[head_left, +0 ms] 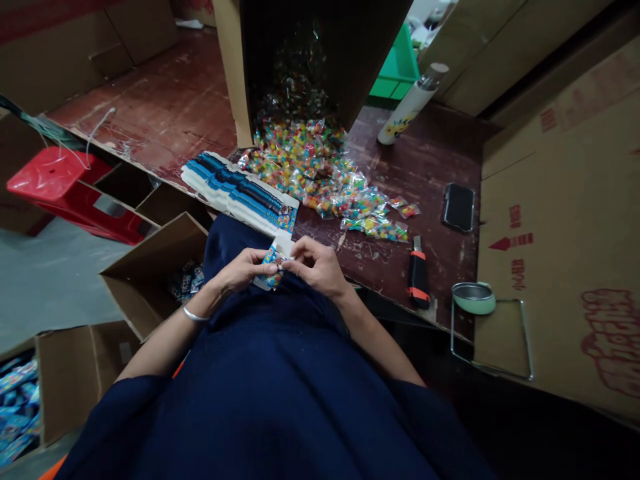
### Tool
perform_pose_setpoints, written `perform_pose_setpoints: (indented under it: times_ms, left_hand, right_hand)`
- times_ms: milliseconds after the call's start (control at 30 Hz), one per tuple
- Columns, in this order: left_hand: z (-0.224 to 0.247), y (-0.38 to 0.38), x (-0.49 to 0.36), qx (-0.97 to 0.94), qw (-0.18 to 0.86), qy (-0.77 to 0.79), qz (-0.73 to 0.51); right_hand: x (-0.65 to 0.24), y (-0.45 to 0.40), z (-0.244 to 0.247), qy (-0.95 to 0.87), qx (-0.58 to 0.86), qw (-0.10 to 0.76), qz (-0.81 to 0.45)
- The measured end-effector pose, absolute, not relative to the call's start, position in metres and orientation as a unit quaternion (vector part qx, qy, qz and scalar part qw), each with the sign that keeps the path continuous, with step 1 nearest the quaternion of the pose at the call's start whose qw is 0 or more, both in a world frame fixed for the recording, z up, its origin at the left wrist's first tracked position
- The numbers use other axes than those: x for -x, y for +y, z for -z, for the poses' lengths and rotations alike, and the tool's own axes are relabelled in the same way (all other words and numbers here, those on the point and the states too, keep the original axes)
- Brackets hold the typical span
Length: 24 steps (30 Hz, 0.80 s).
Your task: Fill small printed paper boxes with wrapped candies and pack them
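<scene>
The left hand is nearly closed, its thumb and fingers pinching a blue packet from the left side. The right hand is narrow too: its fingers are curled and its thumb and fingertips meet at the packet's right edge, though whether they also grip something small between them is too fine to tell. The packet sits between the two hands, above the person's lap and just in front of the table edge, tilted, with a white flap standing up at its top. A bangle circles the left wrist.

Just beyond the hands, a fanned row of flat packs lies along the table edge. Behind it, clear bags of bright candy spill from a dark open carton onto the table. To the right of the hands lie a cutter and, farther off, a phone; a white bottle stands behind them
</scene>
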<state>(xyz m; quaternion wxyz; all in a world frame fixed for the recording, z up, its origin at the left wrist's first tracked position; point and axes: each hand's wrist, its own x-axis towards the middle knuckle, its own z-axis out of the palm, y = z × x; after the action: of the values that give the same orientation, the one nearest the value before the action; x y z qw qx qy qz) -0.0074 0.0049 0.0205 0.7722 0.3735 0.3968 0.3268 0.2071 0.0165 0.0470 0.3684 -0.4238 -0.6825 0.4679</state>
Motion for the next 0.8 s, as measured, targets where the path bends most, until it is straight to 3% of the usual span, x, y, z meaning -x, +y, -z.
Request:
perform_pose_setpoints:
  times_ms: [67, 233, 400, 533, 800]
  left_hand:
    - [-0.021, 0.004, 0.004, -0.363, 0.743, 0.423, -0.371]
    - [-0.019, -0.003, -0.012, -0.397, 0.632, 0.454, -0.486]
    - [-0.015, -0.011, -0.020, -0.465, 0.499, 0.463, -0.565]
    - [-0.015, -0.014, -0.018, -0.507, 0.533, 0.440, -0.515]
    - [-0.014, -0.008, -0.015, -0.505, 0.580, 0.393, -0.504]
  right_hand:
    - [-0.203, 0.013, -0.042, -0.638, 0.450, 0.419, -0.464]
    - [-0.189, 0.004, -0.024, -0.629, 0.481, 0.433, -0.431]
    - [-0.178, 0.005, -0.012, -0.561, 0.493, 0.519, -0.415]
    - [-0.177, 0.007, -0.001, -0.567, 0.464, 0.573, -0.367]
    - [-0.182, 0.006, 0.010, -0.622, 0.428, 0.588, -0.290]
